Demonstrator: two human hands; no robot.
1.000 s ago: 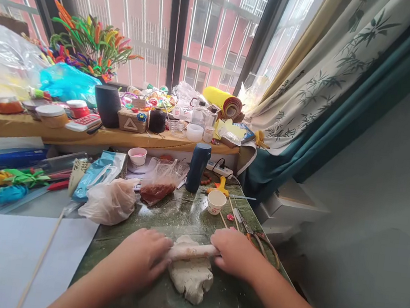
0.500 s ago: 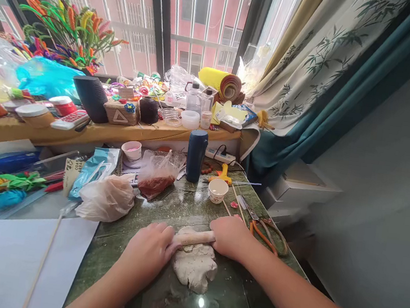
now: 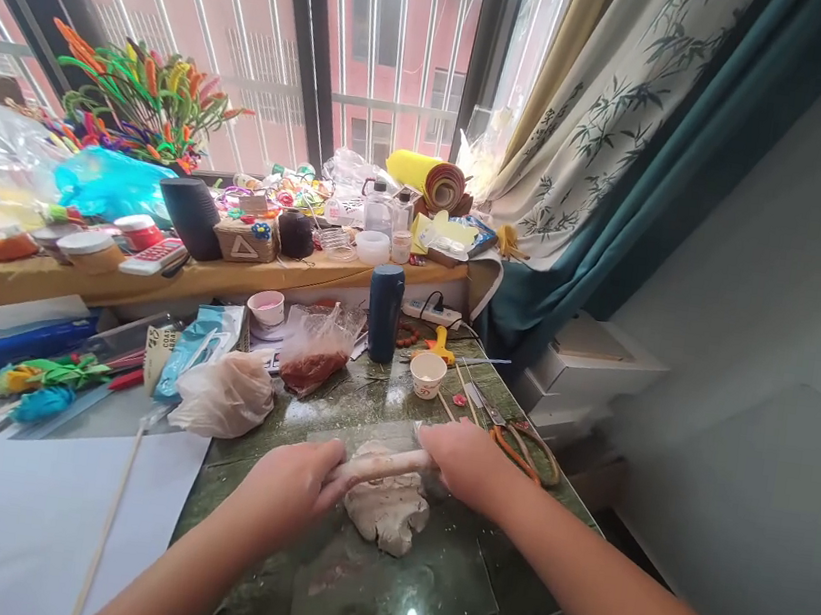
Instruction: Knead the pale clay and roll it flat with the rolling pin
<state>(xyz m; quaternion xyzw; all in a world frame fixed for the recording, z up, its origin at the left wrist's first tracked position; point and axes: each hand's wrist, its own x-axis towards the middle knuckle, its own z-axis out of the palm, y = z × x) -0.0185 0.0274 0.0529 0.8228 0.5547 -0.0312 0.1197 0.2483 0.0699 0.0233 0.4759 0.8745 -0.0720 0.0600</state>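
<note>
A pale rolling pin (image 3: 388,465) lies across the far part of a flattened lump of whitish clay (image 3: 389,517). Its left end is in my left hand (image 3: 297,479), whose fingers are wrapped round it. My right hand (image 3: 461,466) is closed on the other end. Whether the pin presses on the clay or hovers just over it, I cannot tell. Under the clay is a clear sheet (image 3: 434,588) on the dark green tabletop (image 3: 258,550). The clay has cracked, uneven edges on the near side.
Orange-handled scissors (image 3: 519,453) and a paper cup (image 3: 428,375) stand beyond my right hand. Further back are a dark blue bottle (image 3: 383,314), a bag of reddish-brown material (image 3: 314,360) and a yellow glue gun (image 3: 437,344). White paper (image 3: 36,510) with a thin stick (image 3: 110,520) covers the left.
The view has shifted slightly. Both hands still hold the pin, which now looks a little more tilted, its right end higher. My left hand has turned slightly, knuckles less on top.
</note>
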